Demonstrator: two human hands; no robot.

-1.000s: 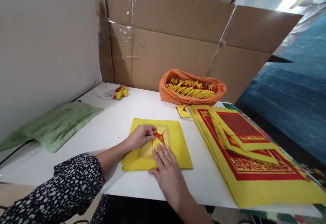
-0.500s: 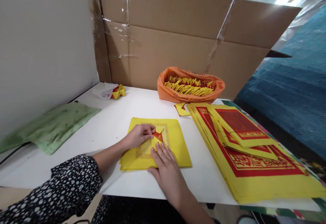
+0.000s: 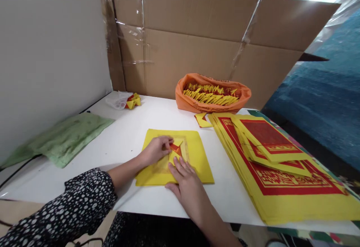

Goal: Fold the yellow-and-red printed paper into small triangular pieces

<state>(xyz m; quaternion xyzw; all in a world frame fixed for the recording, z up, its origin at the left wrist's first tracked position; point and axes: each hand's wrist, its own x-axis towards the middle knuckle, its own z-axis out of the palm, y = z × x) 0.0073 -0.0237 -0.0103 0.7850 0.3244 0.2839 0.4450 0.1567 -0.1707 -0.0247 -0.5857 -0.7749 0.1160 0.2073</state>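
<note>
Brown cardboard (image 3: 191, 48) is standing along the far edge of a white tabletop (image 3: 123, 123). Toward the right edge, a thick stack of large yellow sheets (image 3: 303, 205), printed in red, is lying with smaller printed sheets (image 3: 267, 138) resting on top. Green cloth (image 3: 67, 136) is spreading along the left edge. Near the far right corner, an orange bag (image 3: 185, 106) is holding close-packed rows of folded yellow-and-red pieces (image 3: 210, 99). Toward the middle of the near edge, a pad of yellow paper (image 3: 201, 160) is lying flat. By the far left corner, a clear plastic bag (image 3: 116, 100) is touching a folded cluster (image 3: 134, 101).

Over the pad, the right hand (image 3: 187, 181) is lying palm down, fingers extended, pressing the lower part of a small folded paper (image 3: 176, 147). The left hand (image 3: 156, 150) is pinching that paper's upper left side. One loose folded piece (image 3: 204, 124) is sitting between the orange bag and the stack.

Much folding is apparently done, the bagged rows looking finished. The paper on the pad is seemingly lying only part-folded; how many folds it is lacking, I cannot tell. The stacked sheets are apparently lying unworked.
</note>
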